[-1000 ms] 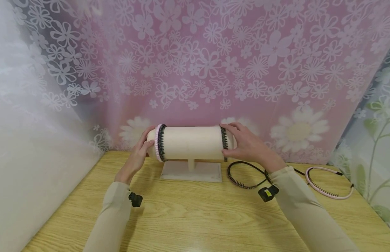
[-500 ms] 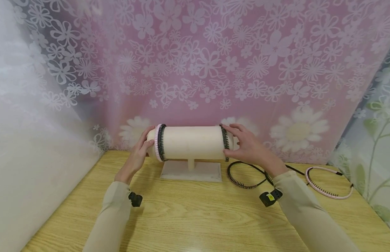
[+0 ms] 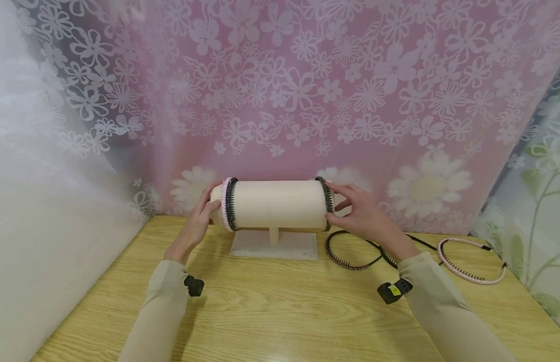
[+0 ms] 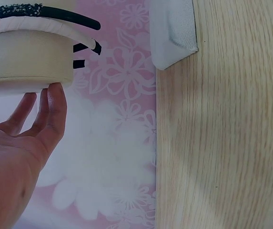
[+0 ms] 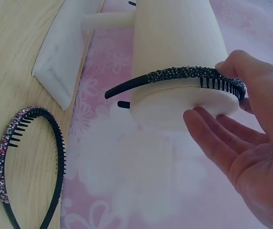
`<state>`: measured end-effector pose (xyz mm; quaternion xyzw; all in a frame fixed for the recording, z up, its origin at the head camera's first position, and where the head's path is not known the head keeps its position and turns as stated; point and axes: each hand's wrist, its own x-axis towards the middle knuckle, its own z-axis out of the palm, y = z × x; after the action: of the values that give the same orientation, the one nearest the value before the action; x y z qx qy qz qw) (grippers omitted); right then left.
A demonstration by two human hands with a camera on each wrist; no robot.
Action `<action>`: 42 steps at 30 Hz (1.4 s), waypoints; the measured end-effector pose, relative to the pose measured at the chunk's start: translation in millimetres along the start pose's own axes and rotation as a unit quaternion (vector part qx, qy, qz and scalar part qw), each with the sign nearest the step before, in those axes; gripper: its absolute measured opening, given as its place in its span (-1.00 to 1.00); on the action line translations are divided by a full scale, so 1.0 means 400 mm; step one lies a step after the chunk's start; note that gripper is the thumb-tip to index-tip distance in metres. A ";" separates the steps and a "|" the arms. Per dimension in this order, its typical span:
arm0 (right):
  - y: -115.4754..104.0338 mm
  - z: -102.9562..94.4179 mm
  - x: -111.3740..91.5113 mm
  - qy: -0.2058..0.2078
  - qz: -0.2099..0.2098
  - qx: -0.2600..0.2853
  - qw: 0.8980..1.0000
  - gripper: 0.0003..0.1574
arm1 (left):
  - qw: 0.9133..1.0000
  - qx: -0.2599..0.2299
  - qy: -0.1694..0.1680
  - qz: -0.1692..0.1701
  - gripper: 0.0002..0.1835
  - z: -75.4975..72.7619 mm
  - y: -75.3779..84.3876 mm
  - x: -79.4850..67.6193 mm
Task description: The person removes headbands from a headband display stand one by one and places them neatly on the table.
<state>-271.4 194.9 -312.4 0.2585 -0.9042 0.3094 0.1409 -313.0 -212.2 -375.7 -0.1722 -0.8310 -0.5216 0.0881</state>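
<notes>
A cream cylindrical headband stand (image 3: pixel 275 203) lies level on its short post and flat base. At its left end my left hand (image 3: pixel 195 223) grips the rim between thumb and fingers. Just inside that grip, a pink wrapped headband (image 3: pixel 225 206) and a black glittery headband (image 3: pixel 232 203) sit side by side round the cylinder. On the right end, my right hand (image 3: pixel 363 213) pinches another black glittery headband (image 5: pixel 181 73) with comb teeth. In the right wrist view the thumb presses its sparkling band, while several fingertips are at the cylinder's end face. This headband sits tilted near the rim.
To the right on the wooden table (image 3: pixel 280 306) lie a dark headband with pink sparkles (image 5: pixel 3 162), another black headband (image 3: pixel 387 257) partly behind my right wrist, and a pink toothed headband (image 3: pixel 470 275). A flowered curtain (image 3: pixel 280 100) hangs behind.
My right hand has moved slightly right, drawing the black headband toward the cylinder's right end; the band leans more now. My left hand has kept its hold on the stand.
</notes>
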 end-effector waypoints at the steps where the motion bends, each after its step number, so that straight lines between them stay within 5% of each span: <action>1: 0.000 -0.001 -0.003 0.003 0.000 0.001 1.000 -0.12 | 1.000 -0.002 0.000 0.000 -0.44 0.000 0.000 0.000; 20: 0.012 -0.004 -0.029 0.029 0.005 0.064 0.998 -0.29 | 1.000 -0.001 0.000 -0.006 -0.45 0.000 0.007 -0.005; 42: 0.039 -0.026 -0.073 0.067 -0.001 0.037 0.997 -0.30 | 1.000 0.006 -0.001 -0.004 -0.46 -0.004 0.004 -0.004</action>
<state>-254.8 223.1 -324.0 0.2430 -0.8805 0.3590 0.1917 -310.9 -213.1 -374.2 -0.1692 -0.8347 -0.5169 0.0862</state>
